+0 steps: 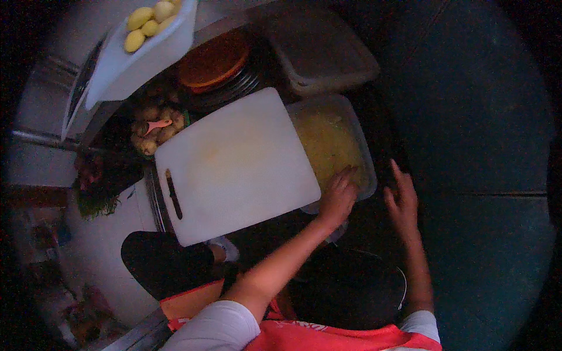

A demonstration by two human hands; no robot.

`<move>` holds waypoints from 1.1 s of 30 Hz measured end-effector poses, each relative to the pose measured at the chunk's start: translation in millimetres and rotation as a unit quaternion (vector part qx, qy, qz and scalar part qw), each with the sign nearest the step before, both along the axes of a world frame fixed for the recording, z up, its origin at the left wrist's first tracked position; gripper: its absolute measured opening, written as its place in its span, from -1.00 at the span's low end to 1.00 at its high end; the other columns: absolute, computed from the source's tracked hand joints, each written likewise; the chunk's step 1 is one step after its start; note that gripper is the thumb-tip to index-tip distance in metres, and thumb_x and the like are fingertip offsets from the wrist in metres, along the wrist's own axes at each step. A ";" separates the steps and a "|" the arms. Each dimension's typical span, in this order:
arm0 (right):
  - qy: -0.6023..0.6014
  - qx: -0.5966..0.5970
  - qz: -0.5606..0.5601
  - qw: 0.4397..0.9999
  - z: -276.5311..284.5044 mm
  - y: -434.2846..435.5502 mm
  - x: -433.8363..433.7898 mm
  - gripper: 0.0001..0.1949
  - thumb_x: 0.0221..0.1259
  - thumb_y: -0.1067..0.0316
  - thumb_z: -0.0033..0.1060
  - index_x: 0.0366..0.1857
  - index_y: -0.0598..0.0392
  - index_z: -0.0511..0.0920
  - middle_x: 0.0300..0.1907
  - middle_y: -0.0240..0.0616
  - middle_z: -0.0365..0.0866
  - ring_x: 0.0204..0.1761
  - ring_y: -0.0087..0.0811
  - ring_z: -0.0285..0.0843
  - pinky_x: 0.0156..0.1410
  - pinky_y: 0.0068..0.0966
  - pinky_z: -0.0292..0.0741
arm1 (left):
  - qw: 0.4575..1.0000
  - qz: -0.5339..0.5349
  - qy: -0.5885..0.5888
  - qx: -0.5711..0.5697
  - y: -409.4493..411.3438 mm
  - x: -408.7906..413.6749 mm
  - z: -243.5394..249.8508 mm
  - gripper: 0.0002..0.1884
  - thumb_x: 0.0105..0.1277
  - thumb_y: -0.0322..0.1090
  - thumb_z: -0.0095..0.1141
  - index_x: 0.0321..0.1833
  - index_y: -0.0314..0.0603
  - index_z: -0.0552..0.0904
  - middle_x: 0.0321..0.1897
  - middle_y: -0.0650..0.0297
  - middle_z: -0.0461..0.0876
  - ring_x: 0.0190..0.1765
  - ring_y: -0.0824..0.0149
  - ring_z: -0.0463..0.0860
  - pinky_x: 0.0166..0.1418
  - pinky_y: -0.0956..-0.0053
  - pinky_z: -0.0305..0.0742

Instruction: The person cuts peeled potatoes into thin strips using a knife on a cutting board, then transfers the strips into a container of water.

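My left hand [340, 193] reaches into a clear plastic tub [368, 162] and touches its pale yellow, shredded-looking contents [331, 145]. The fingertips are dim, so I cannot tell whether they pinch any of it. To the right of the tub, my right hand [402, 197] is held in the air with its fingers apart and nothing in them. A white cutting board [241, 162] with a slot handle lies tilted beside the tub and overlaps its left side. Faint yellow stains mark the middle of the board.
Unpeeled potatoes [149, 147] fill a container at left, with an orange-handled peeler [159, 126] on top. Peeled potatoes [140, 18] sit in a white tub [145, 61]. Beyond the board are an orange round lid or basin [215, 61] and another plastic box [325, 48]. A dark green panel [478, 145] borders the right.
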State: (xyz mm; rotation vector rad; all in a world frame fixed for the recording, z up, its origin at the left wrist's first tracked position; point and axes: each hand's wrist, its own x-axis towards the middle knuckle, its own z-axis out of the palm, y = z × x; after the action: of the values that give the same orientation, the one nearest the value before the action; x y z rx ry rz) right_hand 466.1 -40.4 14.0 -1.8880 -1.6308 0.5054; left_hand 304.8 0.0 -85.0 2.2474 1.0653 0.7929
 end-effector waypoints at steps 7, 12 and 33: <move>0.060 -0.246 0.134 0.958 36.3 78.9 -64.8 -0.55 0.03 0.38 0.09 0.10 -0.16 0.43 -0.09 -0.15 0.42 -0.17 -0.22 0.43 -0.10 -0.43 0.42 | 0.983 0.122 -0.052 0.126 43.4 -122.9 92.3 -0.82 0.04 -0.46 0.16 -0.26 -0.17 0.57 0.04 0.21 0.45 0.03 0.16 0.47 0.09 0.30 0.36; -0.177 0.131 0.425 0.878 -34.4 83.6 -111.9 -0.64 0.10 0.37 0.04 0.03 -0.12 0.48 -0.14 -0.22 0.46 -0.13 -0.17 0.43 -0.08 -0.37 0.42 | 0.921 0.367 0.096 0.091 68.9 -288.7 57.8 -0.59 0.09 -0.38 0.16 0.04 -0.19 0.44 0.14 -0.02 0.27 0.19 -0.01 0.27 0.24 0.17 0.20; 0.330 -0.215 0.052 0.918 86.6 -12.3 -7.8 -0.63 0.09 0.30 0.17 -0.01 0.20 0.47 -0.22 -0.31 0.57 -0.20 -0.52 0.50 -0.06 -0.51 0.43 | 0.848 0.248 -0.335 -0.327 -32.7 -319.6 197.0 -0.50 0.23 -0.31 0.05 0.22 -0.33 0.31 0.11 0.13 0.39 0.08 0.20 0.40 0.18 0.37 0.27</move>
State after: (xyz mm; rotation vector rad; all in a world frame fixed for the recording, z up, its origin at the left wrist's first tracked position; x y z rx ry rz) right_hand 458.3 -52.8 100.6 -1.6365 -1.2190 1.4663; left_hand -14.8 -32.7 112.0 0.9986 1.2953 1.0961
